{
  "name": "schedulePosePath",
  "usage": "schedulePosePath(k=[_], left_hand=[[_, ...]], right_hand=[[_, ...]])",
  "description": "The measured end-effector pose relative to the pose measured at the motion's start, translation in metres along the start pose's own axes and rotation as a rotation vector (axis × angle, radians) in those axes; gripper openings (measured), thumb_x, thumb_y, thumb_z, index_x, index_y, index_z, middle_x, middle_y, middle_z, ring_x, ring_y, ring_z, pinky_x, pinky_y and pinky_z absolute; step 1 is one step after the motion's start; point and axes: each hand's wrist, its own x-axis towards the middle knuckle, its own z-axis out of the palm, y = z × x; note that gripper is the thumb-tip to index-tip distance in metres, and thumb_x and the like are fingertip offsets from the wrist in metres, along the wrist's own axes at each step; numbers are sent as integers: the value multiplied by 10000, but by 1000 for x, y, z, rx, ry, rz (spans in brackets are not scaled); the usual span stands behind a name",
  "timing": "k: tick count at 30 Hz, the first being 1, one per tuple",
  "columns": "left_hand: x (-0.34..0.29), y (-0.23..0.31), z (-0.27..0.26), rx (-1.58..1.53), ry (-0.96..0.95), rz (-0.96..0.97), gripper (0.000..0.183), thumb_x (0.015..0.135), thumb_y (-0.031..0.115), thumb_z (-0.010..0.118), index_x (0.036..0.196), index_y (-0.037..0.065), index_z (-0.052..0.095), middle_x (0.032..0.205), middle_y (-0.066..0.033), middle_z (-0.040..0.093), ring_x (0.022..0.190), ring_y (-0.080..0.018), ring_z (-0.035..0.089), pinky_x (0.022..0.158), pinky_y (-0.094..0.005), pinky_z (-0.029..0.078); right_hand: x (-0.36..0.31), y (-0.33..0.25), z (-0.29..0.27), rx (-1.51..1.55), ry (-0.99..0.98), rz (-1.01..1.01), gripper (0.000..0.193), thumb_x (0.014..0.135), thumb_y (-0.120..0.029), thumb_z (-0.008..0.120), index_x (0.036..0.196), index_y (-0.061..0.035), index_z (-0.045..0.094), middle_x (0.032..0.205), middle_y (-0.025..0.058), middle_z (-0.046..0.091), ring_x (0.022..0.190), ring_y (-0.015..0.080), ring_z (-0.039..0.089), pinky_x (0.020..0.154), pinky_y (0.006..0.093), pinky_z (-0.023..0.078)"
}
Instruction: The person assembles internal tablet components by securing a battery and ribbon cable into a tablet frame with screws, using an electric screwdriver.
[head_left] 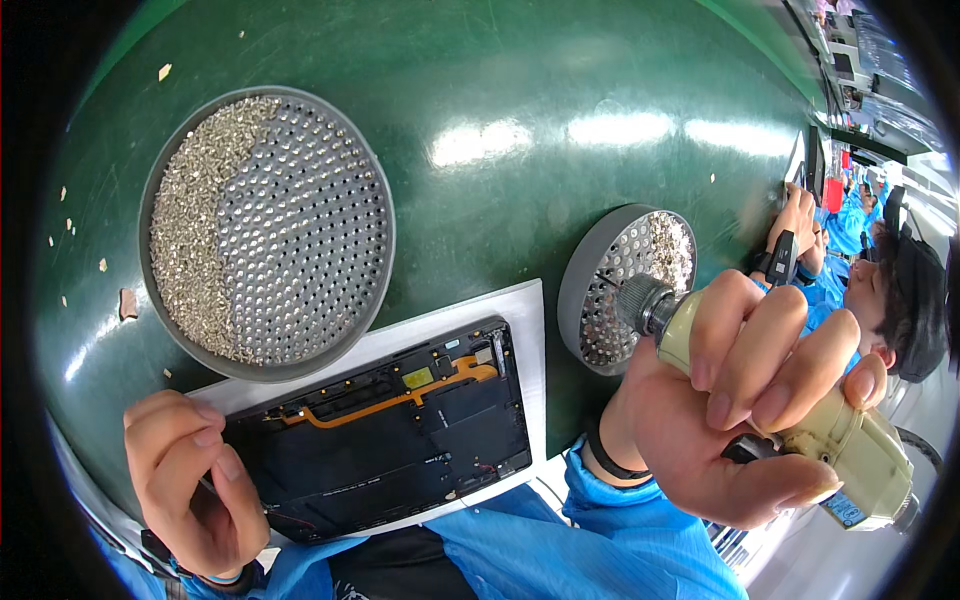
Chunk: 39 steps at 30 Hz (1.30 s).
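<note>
My right hand [740, 400] is wrapped round a pale yellow-green electric screwdriver [850, 450]. Its grey knurled nose [645, 303] points left, with the bit over a small round grey screw tray [572, 290] that holds loose screws on one side. At the near left corner of an opened black tablet [360, 455], my left hand [185, 475] is closed, thumb and fingers pressed together; anything between them is hidden. An orange flat cable [385, 408] runs along the tablet's far inner side. Under the tablet lies a white board [533, 350].
A large round grey screw tray [385, 250] with dimpled holes stands at far left, small silver screws [195, 230] heaped on its left side. Scraps dot the green table [470, 60]. To the right sits a co-worker in a dark cap [915, 290], one hand [795, 225] on the table.
</note>
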Motion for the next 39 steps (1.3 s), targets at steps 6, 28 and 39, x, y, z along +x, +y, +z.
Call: schedulePosePath(k=[6, 28, 39], left_hand=[[9, 0, 4, -23, -73, 53, 489, 786, 1, 810, 1225, 3, 594, 1120, -216, 631, 924, -360, 607, 798, -471, 501], [10, -3, 13, 15, -116, 65, 673, 754, 232, 927, 1293, 35, 576, 1177, -189, 611, 1000, -371, 598, 845, -502, 496], [11, -6, 8, 9, -83, 85, 649, 735, 201, 927, 1258, 14, 590, 1161, -186, 627, 985, -382, 605, 858, -499, 499]], right_hand=[[5, -11, 23, 135, 97, -44, 607, 976, -439, 772, 1250, -4, 449, 903, -16, 495, 627, 78, 446, 581, 244, 399], [-8, -2, 55, 344, -121, 138, 789, 710, 65, 887, 1317, -86, 408, 811, 44, 588, 534, 180, 534, 452, 327, 434], [-5, 6, 72, 214, -232, 68, 650, 979, -474, 773, 1297, -28, 424, 873, -1, 497, 561, 72, 436, 503, 231, 360]])
